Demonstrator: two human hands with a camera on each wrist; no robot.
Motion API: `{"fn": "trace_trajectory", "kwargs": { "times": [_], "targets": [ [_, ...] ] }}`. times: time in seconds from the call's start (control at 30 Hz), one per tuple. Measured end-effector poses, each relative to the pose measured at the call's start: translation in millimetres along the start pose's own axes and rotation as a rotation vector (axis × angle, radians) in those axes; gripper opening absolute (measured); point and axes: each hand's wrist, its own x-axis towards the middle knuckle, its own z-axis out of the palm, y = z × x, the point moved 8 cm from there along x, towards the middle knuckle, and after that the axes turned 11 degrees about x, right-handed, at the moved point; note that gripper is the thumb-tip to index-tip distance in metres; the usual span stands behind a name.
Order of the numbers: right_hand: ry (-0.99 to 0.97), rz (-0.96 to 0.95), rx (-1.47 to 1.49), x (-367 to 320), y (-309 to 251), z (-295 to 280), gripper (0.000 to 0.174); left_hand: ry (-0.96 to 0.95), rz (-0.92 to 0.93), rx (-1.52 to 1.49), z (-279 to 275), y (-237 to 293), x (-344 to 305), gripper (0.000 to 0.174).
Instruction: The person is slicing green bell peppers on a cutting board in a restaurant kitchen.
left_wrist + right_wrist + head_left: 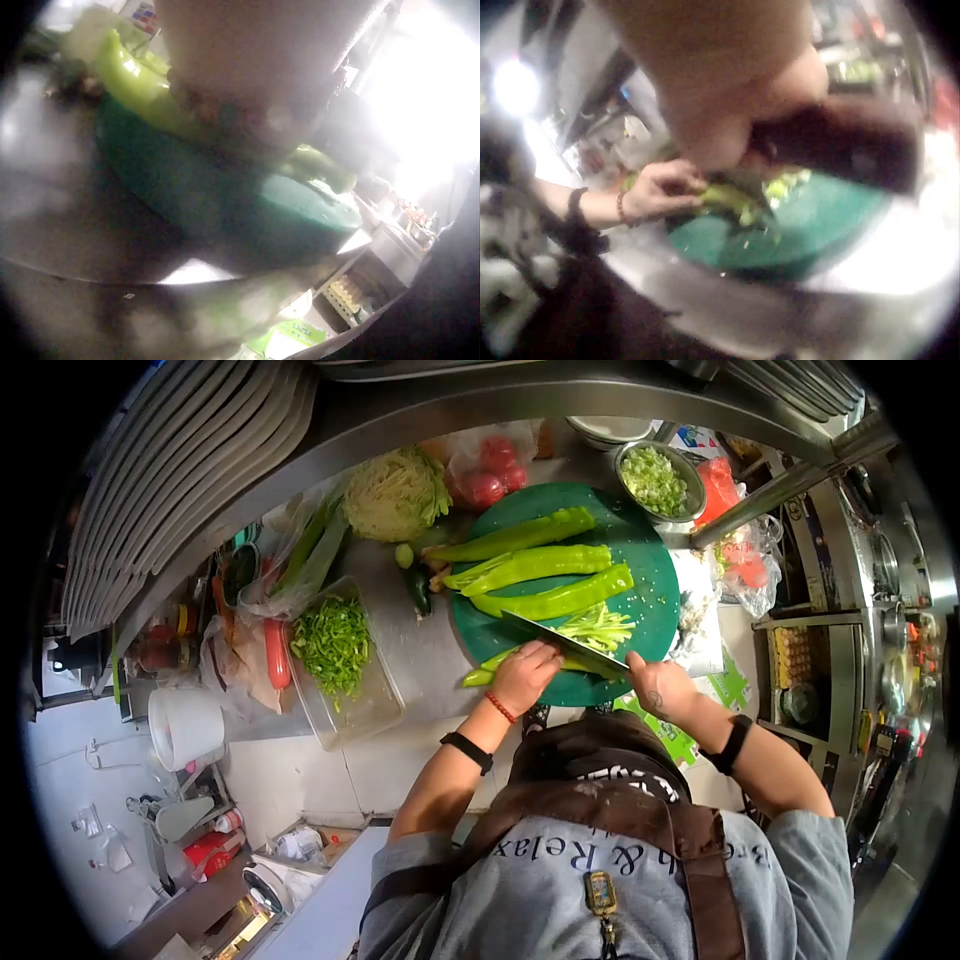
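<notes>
On a round green cutting board (655, 585), my right hand (662, 690) grips a kitchen knife (572, 646), its dark handle (855, 146) large in the right wrist view. The blade slants across a long green pepper (478, 678) at the board's near side. My left hand (526, 678) holds that pepper down with curled fingers, close beside the blade. Sliced pepper strips (597, 628) lie just beyond the knife. Farther back on the board are three larger light-green peppers (550, 597). In the left wrist view the wrist hides most of the left hand's work.
Left of the board stands a clear plastic tub (380, 705) of chopped greens (335, 645). Behind are a cabbage (397, 495) and bagged tomatoes (490, 475). A metal bowl (660, 482) of chopped vegetable sits at the back right, near a shelf post (770, 490). Stacked plates (195, 470) overhang the left.
</notes>
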Motion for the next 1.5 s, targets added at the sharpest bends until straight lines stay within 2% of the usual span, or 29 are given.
{"fn": "trace_trajectory", "kwargs": {
  "times": [0.03, 0.1, 0.13, 0.2, 0.27, 0.3, 0.4, 0.43, 0.53, 0.57, 0.63, 0.73, 0.77, 0.87, 0.93, 1.03, 1.07, 1.13, 1.17, 1.2, 1.27, 1.3, 1.33, 1.37, 1.4, 1.47, 1.5],
  "targets": [
    [0.002, -0.018, -0.02, 1, -10, -20, 0.021, 0.039, 0.011, 0.001, -3, -1, 2, 0.012],
    [-0.016, -0.029, -0.038, -20, -28, -50, 0.021, -0.069, -0.009, 0.007, 2, -2, -5, 0.011],
    [-0.026, 0.014, -0.022, -25, -25, -48, 0.021, -0.108, -0.025, 0.012, 6, -4, -4, 0.01],
    [-0.047, 0.098, 0.01, -37, -23, -35, 0.021, -0.033, -0.008, -0.019, 2, -2, -1, 0.011],
    [0.035, 0.022, 0.06, -10, -1, 12, 0.02, -0.035, 0.005, -0.027, 4, -4, -1, 0.011],
    [0.033, 0.022, 0.056, -7, -1, 6, 0.02, 0.016, 0.012, -0.042, -2, -2, 2, 0.011],
    [-0.007, 0.028, 0.006, -18, -29, -44, 0.018, -0.028, 0.013, -0.018, -1, -3, 0, 0.01],
    [-0.02, 0.042, 0.041, -33, -38, -55, 0.017, -0.057, -0.017, -0.052, 2, -4, -4, 0.012],
    [0.068, 0.089, 0.075, -16, -3, 10, 0.017, -0.041, 0.023, -0.057, 3, -2, -1, 0.018],
    [0.115, 0.095, 0.152, -7, -1, 20, 0.019, -0.07, 0.045, 0.061, -8, 4, 4, 0.021],
    [0.156, 0.066, 0.139, 2, 3, 3, 0.02, -0.133, 0.082, 0.31, -41, 16, 17, 0.029],
    [0.151, 0.021, 0.094, -3, 3, -29, 0.018, -0.241, 0.035, 0.28, -33, -11, -15, 0.038],
    [0.129, 0.005, 0.048, -9, 1, -37, 0.018, -0.226, 0.068, 0.169, -32, -13, -14, 0.039],
    [0.092, -0.024, -0.02, -26, -10, -61, 0.017, -0.151, 0.112, 0.099, -13, -14, -11, 0.037],
    [0.063, 0.004, -0.01, -27, -10, -54, 0.016, -0.102, 0.062, 0.065, -13, -11, -8, 0.032],
    [0.054, 0.054, -0.019, 1, -7, -7, 0.015, -0.052, -0.012, 0.013, -15, -11, -16, 0.029],
    [0.045, 0.014, -0.016, 4, -6, -5, 0.015, -0.04, -0.026, 0.006, -15, -8, -17, 0.028],
    [0.049, -0.052, -0.004, 7, -22, -36, 0.014, -0.038, -0.03, 0.018, -15, -14, -17, 0.027],
    [-0.016, -0.033, -0.049, -1, -37, -54, 0.022, -0.058, -0.028, 0.015, -14, -14, -21, 0.027],
    [0.007, -0.018, -0.044, -12, -38, -58, 0.022, -0.058, -0.014, 0.005, -10, -14, -16, 0.026],
    [-0.109, 0.056, 0.053, -23, -30, -31, 0.021, -0.047, -0.008, -0.011, -4, -13, -16, 0.023],
    [-0.13, 0.309, 0.263, -23, -27, -26, 0.026, -0.036, -0.003, -0.022, 1, -12, -14, 0.021],
    [-0.082, 0.186, 0.232, -8, -19, -1, 0.031, -0.032, -0.001, -0.042, 5, -13, -14, 0.019],
    [-0.061, 0.311, 0.416, 16, 11, 33, 0.031, -0.029, 0.005, -0.052, 8, -15, -14, 0.018],
    [0.081, 0.008, 0.265, 18, -12, 4, 0.027, -0.035, -0.004, -0.061, 9, -17, -15, 0.016],
    [-0.049, -0.097, 0.148, -1, -48, -38, 0.03, -0.055, -0.002, -0.011, -7, -10, -23, 0.015],
    [-0.037, -0.067, 0.158, -9, -48, -44, 0.03, -0.083, -0.036, -0.055, -6, -14, -20, 0.015]
  ]
}}
